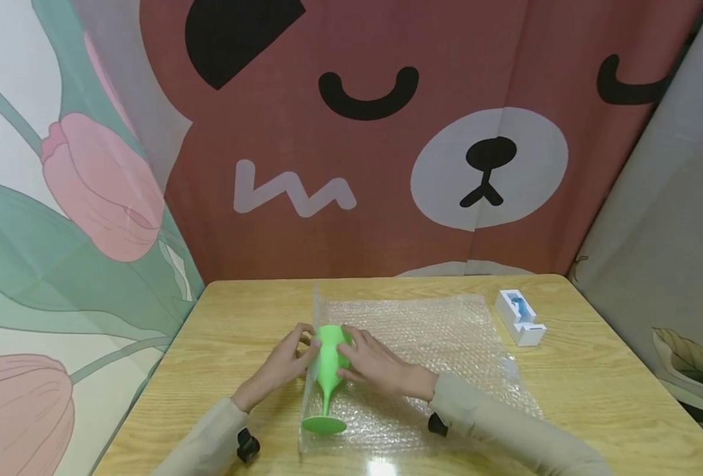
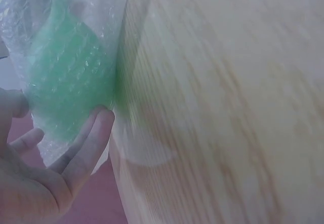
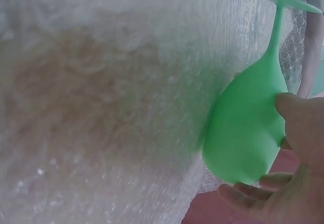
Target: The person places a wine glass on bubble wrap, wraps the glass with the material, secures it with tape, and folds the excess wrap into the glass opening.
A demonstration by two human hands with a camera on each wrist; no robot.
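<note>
A bright green plastic goblet [image 1: 329, 357] lies on its side near the left edge of a clear bubble wrap sheet [image 1: 428, 357], its round foot toward me. My right hand [image 1: 381, 363] grips the bowl from the right; the right wrist view shows thumb and fingers [image 3: 243, 196] around the goblet [image 3: 248, 118]. At the left, my left hand [image 1: 282, 363] holds the raised edge of the sheet against the bowl. Through the bubble wrap [image 2: 101, 11] in the left wrist view, the goblet [image 2: 71, 77] shows blurred, with the left fingers [image 2: 91, 143] beside its rim.
On the wooden table [image 1: 238, 317], a small white tape dispenser [image 1: 520, 324] with a blue part stands at the back right, just beyond the wrap. Behind the table hangs a printed bear curtain [image 1: 375, 244].
</note>
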